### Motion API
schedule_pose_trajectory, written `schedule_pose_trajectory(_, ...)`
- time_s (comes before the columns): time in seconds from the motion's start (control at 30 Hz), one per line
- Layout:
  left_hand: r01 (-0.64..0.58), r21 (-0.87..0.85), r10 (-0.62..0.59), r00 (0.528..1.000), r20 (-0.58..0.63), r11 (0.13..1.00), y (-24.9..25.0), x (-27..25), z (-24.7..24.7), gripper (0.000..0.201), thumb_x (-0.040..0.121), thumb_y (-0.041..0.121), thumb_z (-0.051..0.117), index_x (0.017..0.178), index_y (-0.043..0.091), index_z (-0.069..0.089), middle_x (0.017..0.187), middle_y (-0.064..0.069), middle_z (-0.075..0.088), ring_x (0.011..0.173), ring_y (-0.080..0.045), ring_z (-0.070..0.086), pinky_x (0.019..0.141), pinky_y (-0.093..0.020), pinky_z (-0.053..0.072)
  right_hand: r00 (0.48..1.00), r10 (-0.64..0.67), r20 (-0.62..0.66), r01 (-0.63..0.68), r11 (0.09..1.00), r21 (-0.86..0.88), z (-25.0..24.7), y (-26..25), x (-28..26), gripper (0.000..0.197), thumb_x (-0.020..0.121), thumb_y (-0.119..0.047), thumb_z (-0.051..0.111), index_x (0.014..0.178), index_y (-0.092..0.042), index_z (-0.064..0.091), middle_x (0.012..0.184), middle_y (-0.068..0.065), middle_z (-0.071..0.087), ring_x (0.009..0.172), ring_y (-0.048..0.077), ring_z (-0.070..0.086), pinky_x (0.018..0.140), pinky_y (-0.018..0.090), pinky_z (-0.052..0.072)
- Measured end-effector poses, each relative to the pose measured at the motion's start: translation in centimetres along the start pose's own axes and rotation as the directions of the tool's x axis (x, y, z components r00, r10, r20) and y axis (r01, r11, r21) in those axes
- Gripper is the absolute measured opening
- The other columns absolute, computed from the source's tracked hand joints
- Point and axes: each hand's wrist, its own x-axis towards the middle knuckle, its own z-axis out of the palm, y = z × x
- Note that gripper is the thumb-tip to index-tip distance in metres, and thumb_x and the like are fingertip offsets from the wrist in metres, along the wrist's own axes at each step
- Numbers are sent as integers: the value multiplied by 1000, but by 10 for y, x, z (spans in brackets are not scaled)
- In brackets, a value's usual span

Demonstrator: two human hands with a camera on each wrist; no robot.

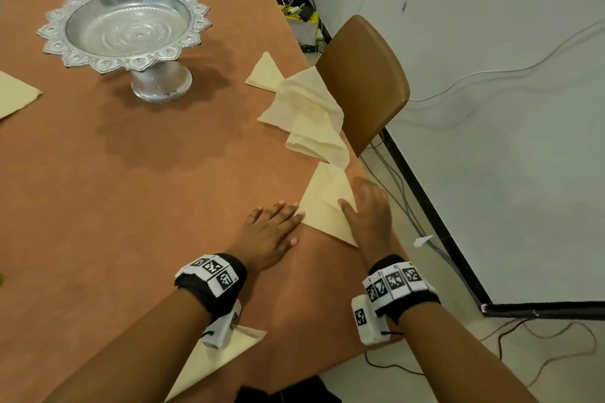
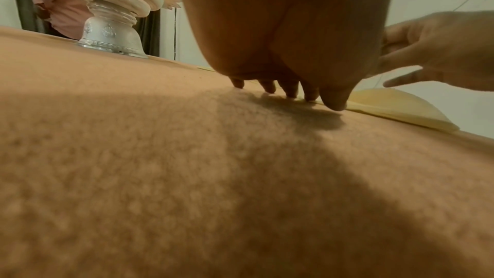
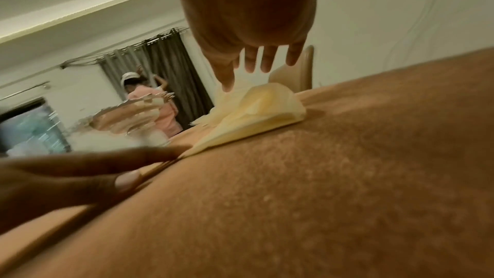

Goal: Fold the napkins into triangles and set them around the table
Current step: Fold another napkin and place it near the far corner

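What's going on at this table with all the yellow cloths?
A person is folding napkins into triangles. Both hands lie flat at a folded napkin near the table edge: the left hand touches its left corner, the right hand rests along its right side. Beyond it sits a rumpled heap of unfolded napkins, and past that another finished triangle. A silver pedestal bowl stands mid-table.

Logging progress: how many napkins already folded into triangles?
4 sure: folded napkin between the hands, one near the chair, one under the left wrist, one at left edge. Crumpled pile may hide more.
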Motion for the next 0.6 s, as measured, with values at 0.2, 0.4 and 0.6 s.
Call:
schedule_pose_trajectory(0.2,-8,-3,8,1000,29,1000,-4,2,-1,76,79,63,-6,151,39,2,160,14,-3,147,-13,-2,115,-42,5,968,202,150,-228,956,186,-5,11,19,76,77,-32,76,141,-20,36,124,8,59,114,26,56,93,44,49)
schedule_pose_trajectory(0.4,-18,-49,20,999,42,999,-6,1,1,77,78,65,-4,150,39,-1,158,15,-8,146,-12,-7,115,-42,0,959,-205,195,245,946,-212,-6,7,14,62,76,-32,75,131,-19,50,132,5,52,120,25,48,89,42,43)
schedule_pose_trajectory(0.6,-35,-49,38,998,51,998,-10,1,4,75,80,70,-1,149,40,-6,149,19,-21,136,-3,-20,114,-42,-2,942,-324,88,334,874,-354,-4,4,23,11,76,-14,75,84,-19,71,72,-1,67,65,19,59,63,32,42)
